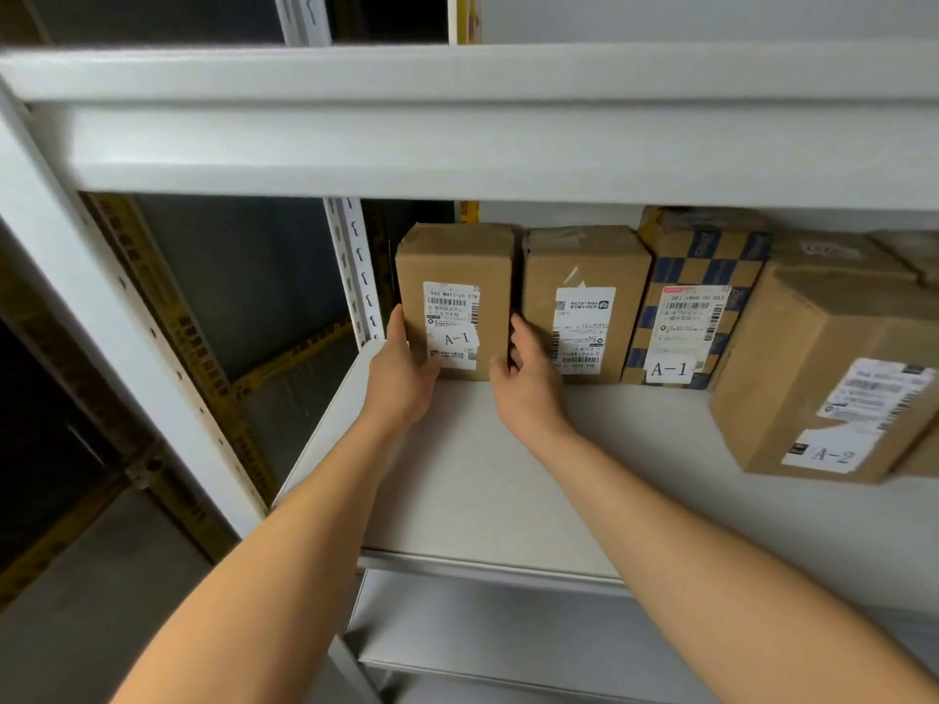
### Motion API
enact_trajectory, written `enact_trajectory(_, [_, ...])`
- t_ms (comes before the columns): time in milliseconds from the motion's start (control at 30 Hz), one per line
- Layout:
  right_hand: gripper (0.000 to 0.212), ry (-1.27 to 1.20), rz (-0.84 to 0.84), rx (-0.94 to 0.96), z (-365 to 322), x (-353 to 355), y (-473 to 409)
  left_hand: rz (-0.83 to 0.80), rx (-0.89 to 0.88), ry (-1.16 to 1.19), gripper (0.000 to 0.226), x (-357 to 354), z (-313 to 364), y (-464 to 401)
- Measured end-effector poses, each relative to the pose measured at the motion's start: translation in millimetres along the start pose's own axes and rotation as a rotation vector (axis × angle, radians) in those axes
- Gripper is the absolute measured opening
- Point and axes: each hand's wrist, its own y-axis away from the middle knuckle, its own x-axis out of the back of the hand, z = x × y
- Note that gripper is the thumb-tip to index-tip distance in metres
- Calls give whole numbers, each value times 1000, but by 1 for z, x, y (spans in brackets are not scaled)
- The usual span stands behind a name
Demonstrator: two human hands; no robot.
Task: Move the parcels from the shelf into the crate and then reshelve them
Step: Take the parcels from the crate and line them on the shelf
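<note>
Both hands on the leftmost box (pixel 454 276), upright at the back left of the white shelf (pixel 457 480), label marked A-1 facing out. Left hand (pixel 401 376) grips its left edge, fingers behind the side, thumb on the front. Right hand (pixel 526 383) holds the right edge, fingers curled into the gap beside the second box (pixel 584 276). Right of that, touching, a blue-checked box (pixel 706 276), also A-1. Nearer the front at right, a bigger box (pixel 823 348) marked A-2, tilted. Crate not in view
</note>
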Motion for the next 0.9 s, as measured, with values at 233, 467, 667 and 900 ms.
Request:
enact_trajectory(233, [37,128,-17,94,-5,93,62,149,50,-120,37,-25,46,70])
enact_trajectory(467, [36,179,82,136,42,259,167,-176,-280,48,18,-126,160,196])
enact_trajectory(667, [35,310,294,-63,117,427,289,-470,-508,73,21,-255,237,311])
enact_trajectory(900, [37,380,604,-397,178,571,436,-822,-646,-6,29,-414,298,432])
